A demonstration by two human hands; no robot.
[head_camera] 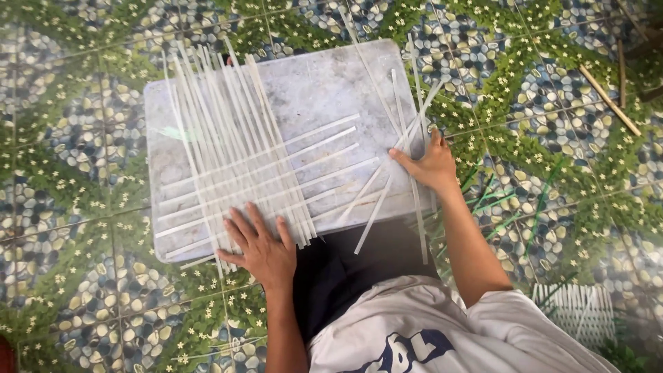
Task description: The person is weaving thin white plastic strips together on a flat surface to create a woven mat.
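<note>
A grey marbled board (324, 83) lies on the tiled floor in front of me. Several pale thin strips (228, 131) lie on it, a fan of upright ones at the left crossed by several slanted ones. My left hand (259, 249) presses flat, fingers spread, on the lower ends of the upright strips at the board's near edge. My right hand (431, 164) rests at the board's right edge, fingers pinching loose strips (407, 117) that lie there.
The floor tiles (83, 207) carry a pebble and leaf pattern. Green strips (497, 200) lie on the floor to the right of my arm. Brown sticks (608, 100) lie at the upper right. A small woven white piece (573, 307) sits at the lower right.
</note>
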